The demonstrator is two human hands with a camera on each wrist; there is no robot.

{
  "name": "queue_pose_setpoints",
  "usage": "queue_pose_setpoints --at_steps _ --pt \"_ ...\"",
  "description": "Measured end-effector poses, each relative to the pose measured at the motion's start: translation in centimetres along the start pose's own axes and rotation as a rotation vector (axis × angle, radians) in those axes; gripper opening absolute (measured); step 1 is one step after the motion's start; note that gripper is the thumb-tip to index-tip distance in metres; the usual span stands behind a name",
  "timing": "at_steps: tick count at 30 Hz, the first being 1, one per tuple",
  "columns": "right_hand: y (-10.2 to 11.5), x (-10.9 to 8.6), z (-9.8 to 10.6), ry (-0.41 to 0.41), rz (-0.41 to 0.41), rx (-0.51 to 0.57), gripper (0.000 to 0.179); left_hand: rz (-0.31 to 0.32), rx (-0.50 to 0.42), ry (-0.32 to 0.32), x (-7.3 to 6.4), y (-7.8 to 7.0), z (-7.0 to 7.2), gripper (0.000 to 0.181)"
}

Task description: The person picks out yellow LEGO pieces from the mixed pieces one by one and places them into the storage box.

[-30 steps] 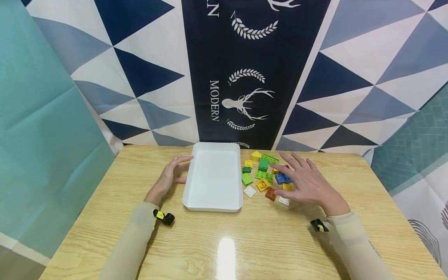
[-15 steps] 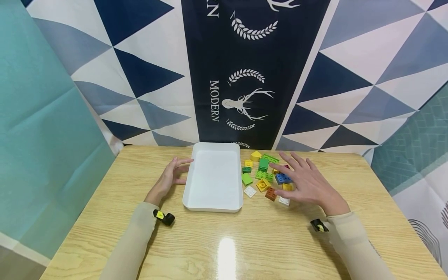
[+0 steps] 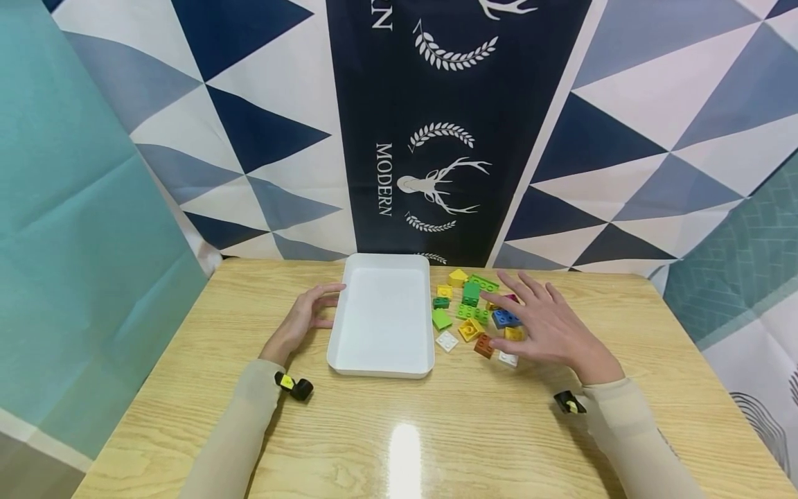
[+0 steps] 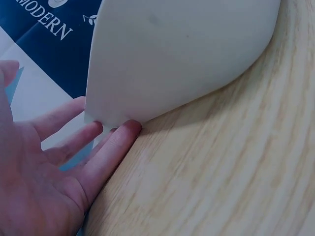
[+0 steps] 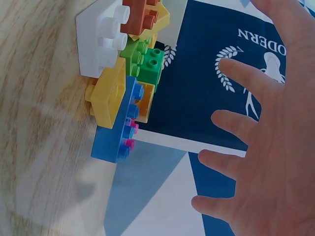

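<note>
A shallow white tray (image 3: pixel 382 315) lies on the wooden table. My left hand (image 3: pixel 300 320) is at its left side, fingers extended; in the left wrist view the fingertips (image 4: pixel 132 127) touch the tray's outer wall near its bottom edge. My right hand (image 3: pixel 548 322) hovers palm down with spread fingers over the right part of a group of toy building bricks, holding nothing. Under or beside it lie a blue brick (image 3: pixel 506 319), a brown brick (image 3: pixel 483 346) and a white brick (image 5: pixel 101 39). A yellow brick (image 5: pixel 109 93) leans on its side, partly hidden by the hand in the head view.
More bricks lie between tray and right hand: a green one (image 3: pixel 470 294), a lime one (image 3: pixel 441 319), a white one (image 3: pixel 446 341) and several yellow ones. A patterned cloth (image 3: pixel 430 138) hangs behind the table's back edge. The wooden table (image 3: pixel 349 436) stretches toward the person.
The left index finger has lowered slightly at the tray's edge, and the head view has shifted a little. The right hand, tray and bricks keep their places.
</note>
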State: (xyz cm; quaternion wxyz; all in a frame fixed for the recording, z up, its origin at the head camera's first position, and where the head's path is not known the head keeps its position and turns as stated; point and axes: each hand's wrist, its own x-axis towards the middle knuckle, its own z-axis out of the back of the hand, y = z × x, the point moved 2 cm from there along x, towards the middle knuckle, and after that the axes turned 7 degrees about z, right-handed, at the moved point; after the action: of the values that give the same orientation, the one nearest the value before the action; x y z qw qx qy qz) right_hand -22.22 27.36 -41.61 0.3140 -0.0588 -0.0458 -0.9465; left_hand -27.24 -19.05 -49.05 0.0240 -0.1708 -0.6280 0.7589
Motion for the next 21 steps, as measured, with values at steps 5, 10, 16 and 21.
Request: queue_pose_setpoints --at_steps 5,10,16,21 --pt "0.07 -0.01 0.03 0.006 -0.003 0.017 0.085 0.01 -0.004 -0.004 -0.05 0.0 -0.02 0.06" --pt "0.08 -0.12 -0.01 0.016 -0.01 0.022 0.085 -0.016 0.016 -0.002 -0.25 0.03 -0.05 0.056" --pt "0.05 -0.31 -0.07 0.019 -0.007 0.024 0.085 -0.042 0.016 0.025 -0.25 0.1 0.01 0.057" --pt "0.04 -0.04 -0.48 0.029 -0.001 0.057 0.084 -0.061 0.025 0.016 -0.17 0.44 0.24 0.056"
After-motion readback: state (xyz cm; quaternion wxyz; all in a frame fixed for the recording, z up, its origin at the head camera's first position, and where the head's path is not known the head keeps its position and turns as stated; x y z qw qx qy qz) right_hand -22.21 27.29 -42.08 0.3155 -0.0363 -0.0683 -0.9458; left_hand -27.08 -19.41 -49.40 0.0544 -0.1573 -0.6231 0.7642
